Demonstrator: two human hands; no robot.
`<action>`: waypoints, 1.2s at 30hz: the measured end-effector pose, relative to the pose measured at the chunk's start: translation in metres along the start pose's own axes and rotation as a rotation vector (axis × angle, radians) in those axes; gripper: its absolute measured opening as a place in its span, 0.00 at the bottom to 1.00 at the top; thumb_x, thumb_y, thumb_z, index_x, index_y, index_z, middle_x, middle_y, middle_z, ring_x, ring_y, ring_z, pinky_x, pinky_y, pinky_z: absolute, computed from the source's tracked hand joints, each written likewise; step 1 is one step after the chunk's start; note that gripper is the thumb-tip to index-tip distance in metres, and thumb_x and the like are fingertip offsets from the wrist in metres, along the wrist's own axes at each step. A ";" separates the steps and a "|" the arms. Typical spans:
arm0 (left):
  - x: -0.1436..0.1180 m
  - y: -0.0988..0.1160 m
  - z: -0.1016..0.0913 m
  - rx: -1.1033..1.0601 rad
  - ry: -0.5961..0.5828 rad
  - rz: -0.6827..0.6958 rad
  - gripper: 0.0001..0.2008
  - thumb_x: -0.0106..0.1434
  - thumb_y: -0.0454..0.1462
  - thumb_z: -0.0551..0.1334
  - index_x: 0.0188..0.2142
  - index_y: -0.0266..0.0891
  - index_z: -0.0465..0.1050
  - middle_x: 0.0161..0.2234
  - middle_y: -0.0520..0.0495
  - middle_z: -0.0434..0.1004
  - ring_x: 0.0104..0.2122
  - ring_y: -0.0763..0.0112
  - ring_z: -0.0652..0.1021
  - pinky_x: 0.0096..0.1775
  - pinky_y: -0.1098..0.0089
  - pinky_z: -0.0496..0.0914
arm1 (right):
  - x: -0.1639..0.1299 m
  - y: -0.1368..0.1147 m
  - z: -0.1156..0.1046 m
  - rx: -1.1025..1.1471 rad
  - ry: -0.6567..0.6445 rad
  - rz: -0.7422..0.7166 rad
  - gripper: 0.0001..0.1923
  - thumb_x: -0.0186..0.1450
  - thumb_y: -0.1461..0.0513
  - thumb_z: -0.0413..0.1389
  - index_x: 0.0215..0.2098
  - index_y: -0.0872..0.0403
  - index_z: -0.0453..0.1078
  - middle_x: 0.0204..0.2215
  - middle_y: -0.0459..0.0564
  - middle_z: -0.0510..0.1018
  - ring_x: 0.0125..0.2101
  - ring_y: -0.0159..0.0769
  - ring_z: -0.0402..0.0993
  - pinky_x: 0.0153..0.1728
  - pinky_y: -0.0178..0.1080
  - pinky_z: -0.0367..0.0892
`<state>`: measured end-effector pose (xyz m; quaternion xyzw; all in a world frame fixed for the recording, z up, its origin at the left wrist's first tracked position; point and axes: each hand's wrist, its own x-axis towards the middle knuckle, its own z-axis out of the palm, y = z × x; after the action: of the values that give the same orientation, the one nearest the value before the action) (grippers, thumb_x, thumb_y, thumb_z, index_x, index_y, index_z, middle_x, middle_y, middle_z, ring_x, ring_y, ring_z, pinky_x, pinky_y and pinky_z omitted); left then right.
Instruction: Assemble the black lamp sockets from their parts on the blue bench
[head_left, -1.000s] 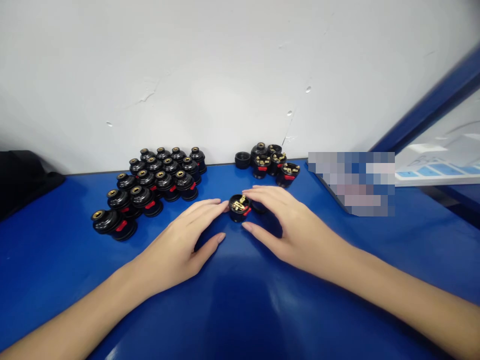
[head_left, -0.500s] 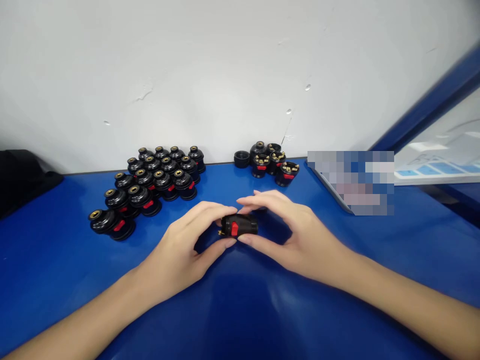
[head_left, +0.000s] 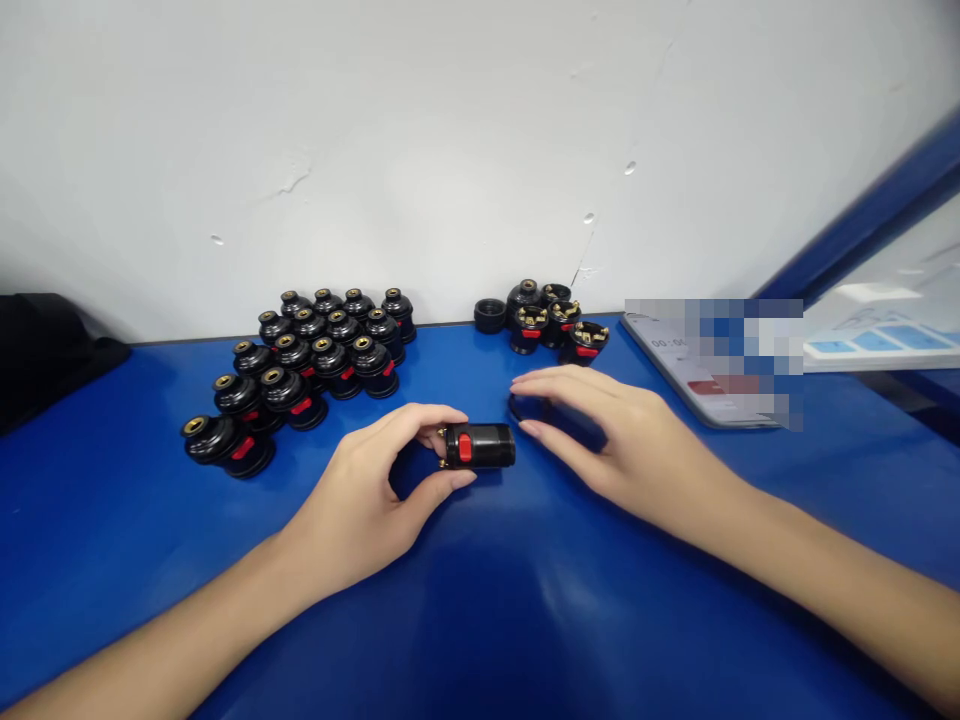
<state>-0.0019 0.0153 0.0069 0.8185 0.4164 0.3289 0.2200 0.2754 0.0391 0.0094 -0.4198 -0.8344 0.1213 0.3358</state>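
My left hand [head_left: 375,495] holds a small black socket body [head_left: 480,446] with a red switch, lying on its side between thumb and forefinger, just above the blue table [head_left: 480,600]. My right hand [head_left: 607,440] hovers to its right, fingers spread and curved over a black ring part [head_left: 525,408] that is mostly hidden under them; I cannot tell whether it touches the ring.
Several assembled black sockets with brass tops [head_left: 307,360] stand in rows at the back left. A smaller cluster of open socket parts [head_left: 547,318] sits at the back centre by the white wall. A blurred flat device [head_left: 712,360] lies at the right, a dark object [head_left: 45,345] at far left.
The socket body was tipped from upright onto its side and taken into my left hand. My right hand let go of it and moved right, over the ring part.
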 end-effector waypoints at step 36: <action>0.019 0.012 -0.004 -0.425 -0.043 -0.239 0.14 0.65 0.37 0.74 0.50 0.40 0.82 0.45 0.46 0.88 0.39 0.67 0.86 0.47 0.65 0.84 | -0.008 -0.012 0.014 0.860 0.033 0.139 0.16 0.63 0.66 0.73 0.48 0.49 0.80 0.50 0.50 0.83 0.54 0.45 0.85 0.58 0.54 0.83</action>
<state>0.0101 0.0250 0.0235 0.7055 0.4271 0.3633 0.4335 0.2620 0.0268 0.0013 -0.2987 -0.6724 0.4732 0.4844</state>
